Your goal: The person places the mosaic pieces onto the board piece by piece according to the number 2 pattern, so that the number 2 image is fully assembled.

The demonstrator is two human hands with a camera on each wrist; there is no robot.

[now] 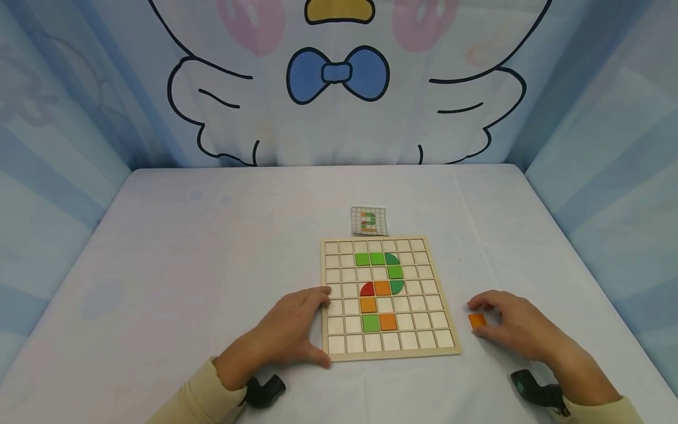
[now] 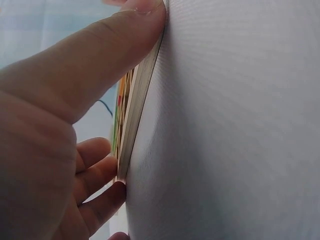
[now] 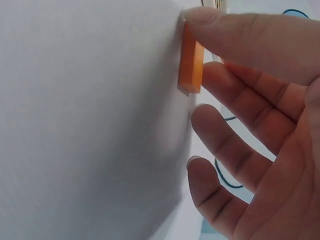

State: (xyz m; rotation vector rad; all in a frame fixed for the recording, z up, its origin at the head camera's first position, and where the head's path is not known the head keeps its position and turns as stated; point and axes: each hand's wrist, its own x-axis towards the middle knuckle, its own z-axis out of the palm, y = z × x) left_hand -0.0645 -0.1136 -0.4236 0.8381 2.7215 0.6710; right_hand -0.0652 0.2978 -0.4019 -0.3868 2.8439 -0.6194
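A square wooden grid board lies flat on the table. Green and orange square tiles, dark green quarter-round tiles and a red quarter-round tile sit in its cells. My left hand rests against the board's left side, fingertips at the left edge and thumb by the near left corner. To the right of the board, my right hand is around a loose orange square tile on the table. Its thumb touches one end of the tile; the index fingertip shows a little apart from it in the head view.
Just behind the board lies a small pattern card showing a coloured grid figure. White cloth covers the table. Printed fabric walls stand at the back and both sides. A dark wrist device is on each arm.
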